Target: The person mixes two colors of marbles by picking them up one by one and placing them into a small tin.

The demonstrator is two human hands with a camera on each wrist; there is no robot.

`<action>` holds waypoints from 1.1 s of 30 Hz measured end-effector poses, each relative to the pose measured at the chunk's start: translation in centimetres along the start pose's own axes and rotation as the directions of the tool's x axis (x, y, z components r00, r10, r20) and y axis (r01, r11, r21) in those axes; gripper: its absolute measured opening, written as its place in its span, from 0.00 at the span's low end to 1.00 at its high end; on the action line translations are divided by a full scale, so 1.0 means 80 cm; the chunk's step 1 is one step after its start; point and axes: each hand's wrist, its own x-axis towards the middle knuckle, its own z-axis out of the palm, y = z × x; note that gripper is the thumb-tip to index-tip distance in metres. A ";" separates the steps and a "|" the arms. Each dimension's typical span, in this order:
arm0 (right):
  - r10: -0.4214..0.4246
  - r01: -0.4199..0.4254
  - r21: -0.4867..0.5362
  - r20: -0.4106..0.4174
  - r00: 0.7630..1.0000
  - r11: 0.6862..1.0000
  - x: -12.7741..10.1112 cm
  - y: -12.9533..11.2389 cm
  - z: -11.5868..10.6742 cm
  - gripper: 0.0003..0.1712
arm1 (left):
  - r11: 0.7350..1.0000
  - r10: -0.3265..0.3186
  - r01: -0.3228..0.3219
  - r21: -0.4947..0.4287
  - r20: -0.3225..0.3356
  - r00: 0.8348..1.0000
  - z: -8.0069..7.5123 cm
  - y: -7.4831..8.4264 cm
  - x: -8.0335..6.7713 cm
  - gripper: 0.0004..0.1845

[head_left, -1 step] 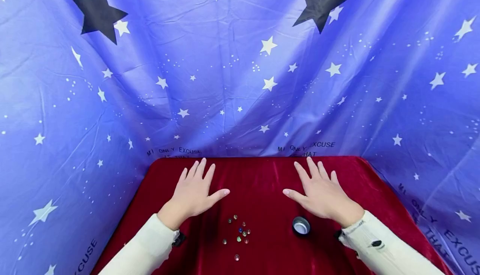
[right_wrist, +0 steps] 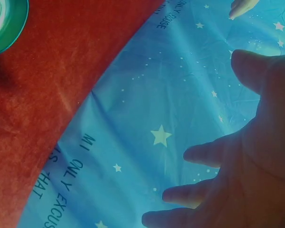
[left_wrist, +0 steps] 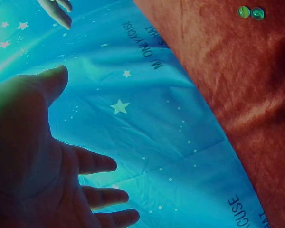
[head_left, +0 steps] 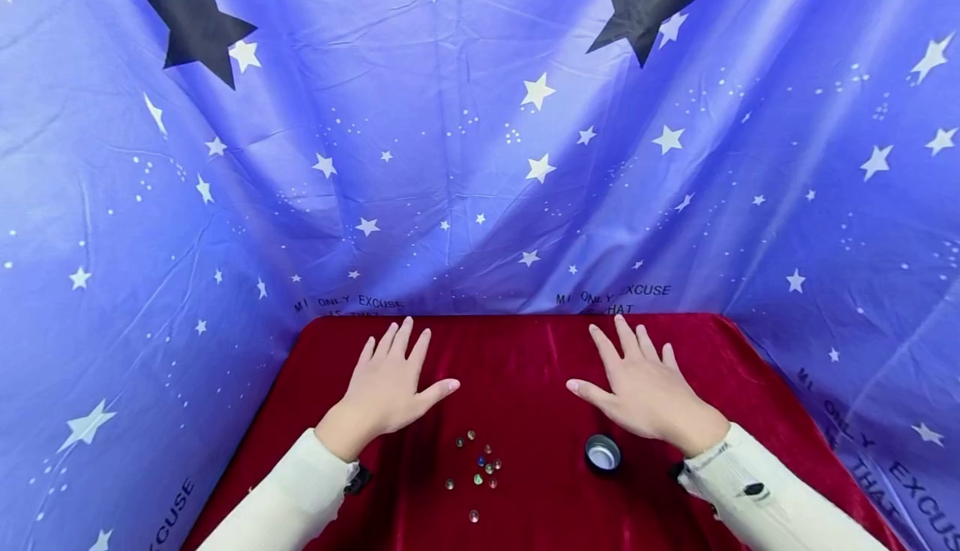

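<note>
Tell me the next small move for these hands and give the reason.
Probably draw the left hand back toward the loose marbles and pinch one. Both hands lie flat and empty on the red cloth, the right hand too. The marbles lie scattered just behind the left thumb, and the small round container stands open beside them.

A blue-violet fabric backdrop [head_left: 480,159] fills the whole space behind and to both sides of the counter [head_left: 517,351], hanging in soft folds and creases; it is printed with white stars of several sizes, clusters of small white dots, and two large black stars [head_left: 197,24] near the top; black lettering reading "MY ONLY EXCUSE" [head_left: 615,293] runs along its lower edge and down the right side; the counter is draped in a deep red velvety cloth [head_left: 525,501] with a faint sheen; light falls evenly, brightest at the upper middle of the fabric.
</note>
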 end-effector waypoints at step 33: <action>0.203 -0.150 0.514 -0.049 0.978 0.844 -0.061 0.054 0.181 0.47 | 0.831 -0.082 0.072 -0.551 0.006 0.997 0.156 0.015 -0.084 0.14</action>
